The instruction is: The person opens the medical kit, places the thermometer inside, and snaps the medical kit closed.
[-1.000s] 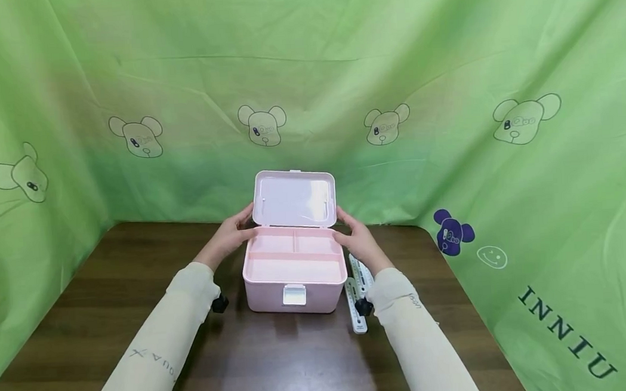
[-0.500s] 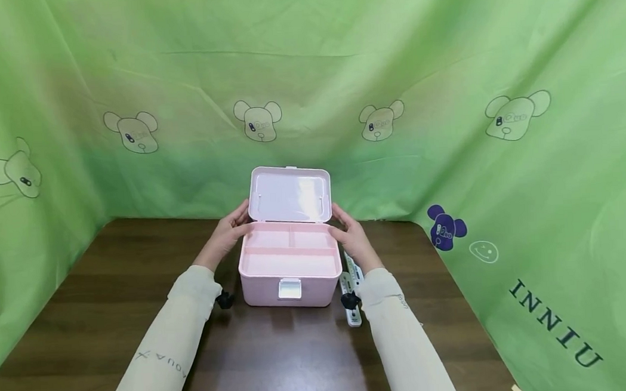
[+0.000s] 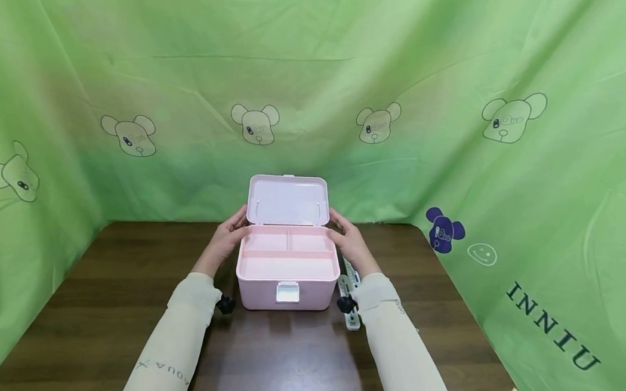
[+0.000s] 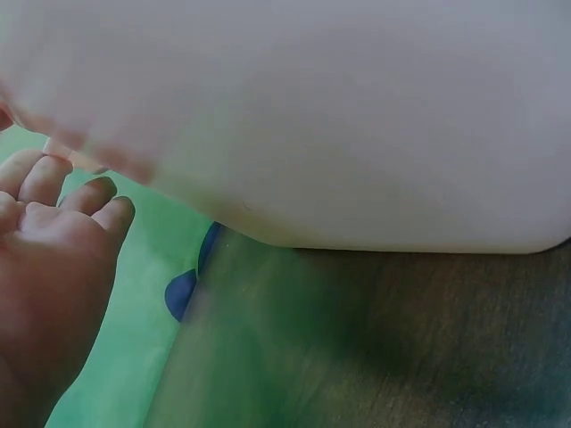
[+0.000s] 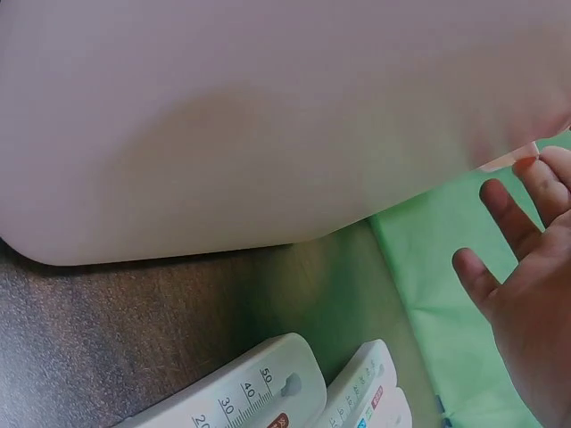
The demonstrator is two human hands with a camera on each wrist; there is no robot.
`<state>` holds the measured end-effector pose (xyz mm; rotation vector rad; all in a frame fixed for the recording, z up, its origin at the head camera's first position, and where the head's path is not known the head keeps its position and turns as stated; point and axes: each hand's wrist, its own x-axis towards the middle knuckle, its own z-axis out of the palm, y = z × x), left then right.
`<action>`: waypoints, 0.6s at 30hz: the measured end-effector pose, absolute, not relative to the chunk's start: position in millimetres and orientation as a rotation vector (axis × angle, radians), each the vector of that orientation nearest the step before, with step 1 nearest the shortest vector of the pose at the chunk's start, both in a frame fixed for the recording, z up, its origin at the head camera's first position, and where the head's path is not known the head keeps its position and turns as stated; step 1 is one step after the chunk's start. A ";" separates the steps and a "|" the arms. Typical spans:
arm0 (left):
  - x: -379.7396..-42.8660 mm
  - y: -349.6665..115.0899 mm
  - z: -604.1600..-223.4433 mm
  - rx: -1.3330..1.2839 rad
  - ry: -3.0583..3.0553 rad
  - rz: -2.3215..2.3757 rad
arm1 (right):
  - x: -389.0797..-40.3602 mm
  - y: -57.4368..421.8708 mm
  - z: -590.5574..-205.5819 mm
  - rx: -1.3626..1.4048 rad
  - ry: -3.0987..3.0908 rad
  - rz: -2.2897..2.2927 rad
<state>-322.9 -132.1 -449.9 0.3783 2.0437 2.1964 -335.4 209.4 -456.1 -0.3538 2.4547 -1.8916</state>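
Note:
A pink plastic storage box [image 3: 260, 295] stands on the table with its lid [image 3: 287, 202] raised at the back. Its upper tray [image 3: 289, 264], divided into three compartments, holds nothing. My left hand [image 3: 225, 240] holds the box's rear left corner, thumb on the rim and fingers behind by the hinge. At the rear right corner my right hand [image 3: 350, 244] holds it likewise. Both wrist views show the fingers bent toward the back of the box, the left fingers [image 4: 94, 192] near the hinge edge; the thumbs are mostly hidden there.
White thermometers [image 3: 351, 319] with printed scales lie right of the box, partly under my right wrist; the right wrist view shows a thermometer [image 5: 241, 392] up close. A green curtain [image 3: 304, 52] encloses the wooden table [image 3: 286, 370]. A silver latch [image 3: 288, 292] hangs on the box front.
The lid's angle has shifted slightly: it looks shorter and its bright glare is gone. Both hands keep their places at the box corners. The head view has turned a little to the right.

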 end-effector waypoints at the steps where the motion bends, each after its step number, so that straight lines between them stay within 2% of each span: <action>1: -325.4 -132.5 -452.5 0.374 2.047 2.193 | -338.6 210.3 -460.0 -0.348 2.458 -1.896; 6: -337.8 -135.5 -468.7 0.345 2.086 2.162 | -337.7 209.7 -461.7 -0.315 2.489 -1.895; 18: -333.1 -133.5 -477.7 0.234 2.157 2.107 | -331.0 206.6 -464.3 -0.257 2.477 -1.933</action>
